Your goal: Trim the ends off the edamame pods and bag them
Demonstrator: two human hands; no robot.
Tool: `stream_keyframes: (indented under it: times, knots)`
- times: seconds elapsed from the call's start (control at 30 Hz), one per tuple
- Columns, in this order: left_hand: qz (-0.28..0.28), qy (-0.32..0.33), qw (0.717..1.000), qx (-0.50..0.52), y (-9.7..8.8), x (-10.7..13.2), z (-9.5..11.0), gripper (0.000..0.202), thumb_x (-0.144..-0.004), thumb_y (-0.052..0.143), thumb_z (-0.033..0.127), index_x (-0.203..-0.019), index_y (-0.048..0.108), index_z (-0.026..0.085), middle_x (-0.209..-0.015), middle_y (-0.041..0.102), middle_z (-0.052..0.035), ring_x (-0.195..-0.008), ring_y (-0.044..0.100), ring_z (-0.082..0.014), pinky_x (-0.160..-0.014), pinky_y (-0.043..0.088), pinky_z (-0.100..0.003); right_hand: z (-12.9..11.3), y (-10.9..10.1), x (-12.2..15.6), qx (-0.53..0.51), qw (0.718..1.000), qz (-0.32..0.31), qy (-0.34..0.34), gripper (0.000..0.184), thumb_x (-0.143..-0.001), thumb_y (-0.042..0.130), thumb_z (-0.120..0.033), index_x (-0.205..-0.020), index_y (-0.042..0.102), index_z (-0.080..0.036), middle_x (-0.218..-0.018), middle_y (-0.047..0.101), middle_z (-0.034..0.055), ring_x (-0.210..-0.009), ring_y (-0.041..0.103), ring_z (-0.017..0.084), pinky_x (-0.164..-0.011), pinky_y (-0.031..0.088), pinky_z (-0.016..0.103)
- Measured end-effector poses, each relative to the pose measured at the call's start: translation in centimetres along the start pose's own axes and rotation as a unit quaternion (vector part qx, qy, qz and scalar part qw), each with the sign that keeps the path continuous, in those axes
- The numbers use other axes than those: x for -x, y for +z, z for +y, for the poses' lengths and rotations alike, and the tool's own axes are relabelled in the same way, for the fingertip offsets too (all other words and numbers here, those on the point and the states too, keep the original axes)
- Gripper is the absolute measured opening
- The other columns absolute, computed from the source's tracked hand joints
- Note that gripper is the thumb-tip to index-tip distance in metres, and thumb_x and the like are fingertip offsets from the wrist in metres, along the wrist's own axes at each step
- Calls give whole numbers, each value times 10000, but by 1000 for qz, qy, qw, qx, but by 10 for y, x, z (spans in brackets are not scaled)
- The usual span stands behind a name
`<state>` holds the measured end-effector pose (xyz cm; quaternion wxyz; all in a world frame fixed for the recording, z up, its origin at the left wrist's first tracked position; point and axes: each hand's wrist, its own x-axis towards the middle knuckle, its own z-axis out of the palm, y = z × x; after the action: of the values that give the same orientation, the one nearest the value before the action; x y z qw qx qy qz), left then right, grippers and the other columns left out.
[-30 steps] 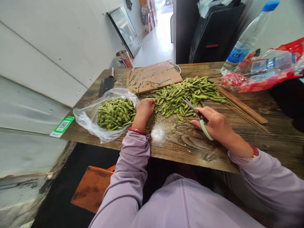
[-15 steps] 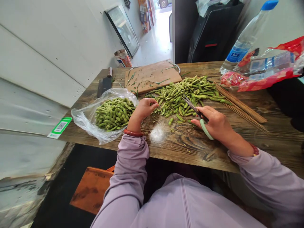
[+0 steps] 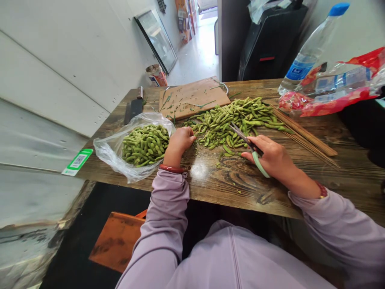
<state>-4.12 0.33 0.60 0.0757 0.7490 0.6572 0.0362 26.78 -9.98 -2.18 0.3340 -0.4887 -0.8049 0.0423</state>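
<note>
A loose pile of green edamame pods [image 3: 234, 116] lies across the middle of the wooden table [image 3: 240, 188]. My right hand [image 3: 270, 156] grips scissors [image 3: 248, 146] with a pale green handle, the blades pointing into the pile. My left hand [image 3: 180, 140] rests curled at the pile's left edge, fingers closed; I cannot make out what they hold. To its left an open clear plastic bag [image 3: 111, 150] holds a heap of pods [image 3: 146, 144].
A wooden cutting board [image 3: 192, 98] with green scraps lies at the back, a cleaver [image 3: 134, 106] to its left. Long wooden skewers [image 3: 303, 132] lie right of the pile. A water bottle [image 3: 309, 50] and a red-printed bag [image 3: 333, 94] sit at the back right. A wooden stool [image 3: 117, 239] stands below the table edge.
My left hand drew back slightly from the pile toward me and the bag. The right hand with the scissors has hardly moved.
</note>
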Motion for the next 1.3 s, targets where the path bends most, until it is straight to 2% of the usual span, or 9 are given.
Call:
stream_keyframes:
  times: [0.17,0.3,0.47,0.57,0.67,0.8,0.9,1.07,1.3]
  knots:
    - [12,67,992,102,-1,-1,6,213,-807,609,247,-870,760,111,-776,712,-67,-725,589,-176,-707,439,-284,-2,0,0,-1,1000,9,-6,354,-925,635,-433,-1200,635,-209,-983,696,96,-851,701,276,-738,575,393]
    - [-12,134,959,251,-8,5,16,289,-824,579,349,-829,734,105,-680,636,-9,-645,509,-123,-642,395,-249,-3,-1,0,-7,1000,9,-8,358,-923,647,-425,-1201,634,-201,-975,692,90,-852,697,265,-726,569,373]
    - [-102,135,921,351,-12,13,24,307,-790,641,418,-820,730,126,-553,511,38,-545,412,-86,-541,313,-222,-6,-3,-1,-3,1000,6,-2,353,-936,624,-426,-1210,630,-203,-982,687,90,-842,685,256,-730,562,370]
    - [-112,110,897,414,-11,14,26,296,-771,684,414,-830,719,126,-519,460,55,-482,351,-64,-489,256,-217,-7,-4,-1,-2,1000,3,1,355,-938,618,-425,-1223,630,-215,-990,687,93,-853,681,263,-745,564,385]
    - [-110,74,853,504,-10,15,30,283,-744,735,397,-834,670,137,-522,435,69,-444,336,-47,-455,230,-204,-7,-4,-1,-5,1000,0,5,362,-934,617,-425,-1238,627,-228,-986,685,90,-854,681,266,-743,565,390]
    - [-158,68,784,596,-6,19,44,358,-712,799,406,-886,633,140,-602,524,48,-450,378,-33,-427,229,-180,-7,-4,-1,-5,1000,-6,6,364,-940,610,-435,-1234,622,-221,-975,683,87,-813,670,251,-744,564,382]
    - [-178,88,758,621,-3,23,54,382,-722,807,424,-897,630,134,-655,565,36,-457,396,-20,-419,226,-169,-7,-3,-2,-7,1000,-5,6,370,-940,613,-436,-1236,620,-213,-980,682,90,-812,664,247,-755,563,381]
    - [-202,109,736,637,0,26,63,368,-759,786,432,-889,605,138,-804,676,-24,-477,442,-20,-419,246,-169,-7,-3,-3,-12,1000,-4,6,363,-935,628,-413,-1230,622,-202,-963,674,82,-777,656,231,-732,556,364]
    - [-168,93,741,644,1,31,74,343,-731,817,395,-858,625,140,-646,590,23,-455,414,-28,-416,245,-183,-11,-5,-4,-7,999,-44,22,410,-897,678,-392,-1265,608,-226,-1011,676,76,-787,665,227,-715,553,350]
